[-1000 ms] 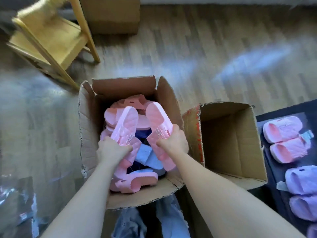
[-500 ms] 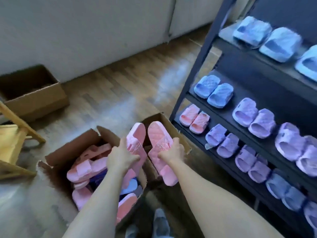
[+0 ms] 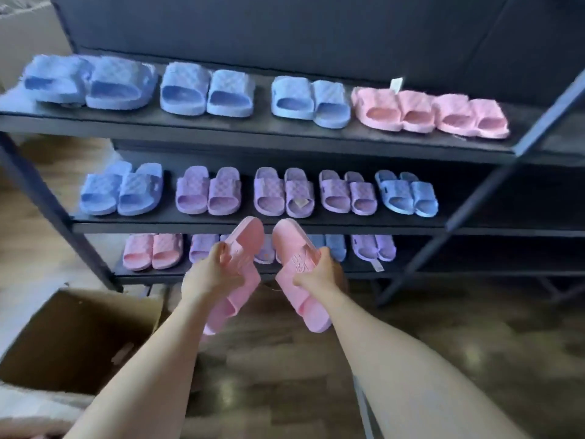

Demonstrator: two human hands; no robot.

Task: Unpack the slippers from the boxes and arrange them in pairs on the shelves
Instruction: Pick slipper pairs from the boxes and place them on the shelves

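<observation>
From the head view, the left hand [image 3: 210, 275] curled round one pink slipper [image 3: 245, 240] and the right hand [image 3: 316, 275] curled round the other slipper [image 3: 289, 240], held close together but apart, in front of the shelves [image 3: 285, 139]. The shelves held blue, purple and pink pairs in rows. An open box [image 3: 79, 337] sat on the floor at the left, showing only its brown inside.

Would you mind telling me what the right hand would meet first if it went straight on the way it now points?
Most likely the front edge of the middle shelf: the right hand, gripping a pink slipper, points toward it, and the slipper's tip would arrive first. Depth is unclear.
</observation>
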